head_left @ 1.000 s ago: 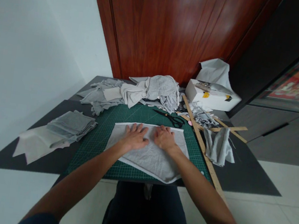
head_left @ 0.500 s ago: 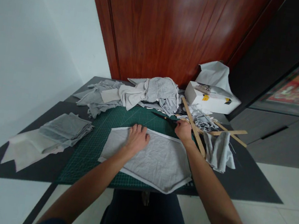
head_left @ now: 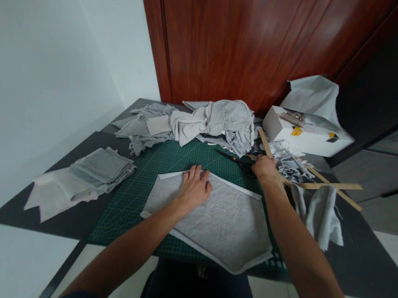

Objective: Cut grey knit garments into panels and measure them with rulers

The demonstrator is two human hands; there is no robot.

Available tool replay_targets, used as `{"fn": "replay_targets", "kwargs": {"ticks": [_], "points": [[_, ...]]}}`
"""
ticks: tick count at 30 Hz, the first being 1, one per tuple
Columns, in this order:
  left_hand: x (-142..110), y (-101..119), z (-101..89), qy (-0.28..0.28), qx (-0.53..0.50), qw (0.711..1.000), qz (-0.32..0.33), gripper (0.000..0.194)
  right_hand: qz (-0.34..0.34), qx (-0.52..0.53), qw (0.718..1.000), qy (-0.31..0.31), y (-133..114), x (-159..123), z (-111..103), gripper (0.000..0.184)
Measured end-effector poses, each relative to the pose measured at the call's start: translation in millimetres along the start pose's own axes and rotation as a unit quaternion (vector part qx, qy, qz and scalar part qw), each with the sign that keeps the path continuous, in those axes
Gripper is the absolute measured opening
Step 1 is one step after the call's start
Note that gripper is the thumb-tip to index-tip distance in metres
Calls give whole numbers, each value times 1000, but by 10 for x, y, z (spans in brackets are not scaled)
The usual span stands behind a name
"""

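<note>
A light grey fabric piece (head_left: 225, 226) with folded edges lies flat on the green cutting mat (head_left: 121, 207). My left hand (head_left: 194, 187) rests on its far edge, fingers stretched out and pressing down. Beyond the fabric's far right corner, my right hand (head_left: 264, 168) reaches to the wooden ruler (head_left: 265, 144), just right of the handles of the black scissors (head_left: 232, 158). Its fingers are bent together and point down; whatever is under or between them is hidden.
A heap of grey cloth (head_left: 221, 120) lies along the back by the door. Folded grey pieces (head_left: 102, 170) sit at left. At right are a white box (head_left: 307, 134), fabric scraps (head_left: 290, 163), crossed wooden strips (head_left: 336, 187) and a draped grey cloth (head_left: 317, 213).
My right hand has left the fabric and moved right, past the scissors, to the ruler. My left hand stays on the fabric's far edge. The view has shifted slightly.
</note>
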State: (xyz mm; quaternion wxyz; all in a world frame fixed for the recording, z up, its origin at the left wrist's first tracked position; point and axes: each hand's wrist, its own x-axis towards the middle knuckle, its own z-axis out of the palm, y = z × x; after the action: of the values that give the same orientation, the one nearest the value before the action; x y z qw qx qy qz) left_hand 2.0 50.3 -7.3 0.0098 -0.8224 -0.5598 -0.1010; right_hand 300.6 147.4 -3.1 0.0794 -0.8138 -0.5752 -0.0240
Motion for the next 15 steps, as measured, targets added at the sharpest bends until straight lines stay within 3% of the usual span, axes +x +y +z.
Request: {"fn": "replay_targets", "kwargs": {"ticks": [5, 15], "points": [[-5, 27, -36, -3, -3, 1000, -12, 50, 29, 6, 999, -15, -6, 101, -47, 41], [-10, 22, -4, -3, 5, 1000, 7, 54, 40, 85, 995, 46, -128, 26, -167, 52]]}}
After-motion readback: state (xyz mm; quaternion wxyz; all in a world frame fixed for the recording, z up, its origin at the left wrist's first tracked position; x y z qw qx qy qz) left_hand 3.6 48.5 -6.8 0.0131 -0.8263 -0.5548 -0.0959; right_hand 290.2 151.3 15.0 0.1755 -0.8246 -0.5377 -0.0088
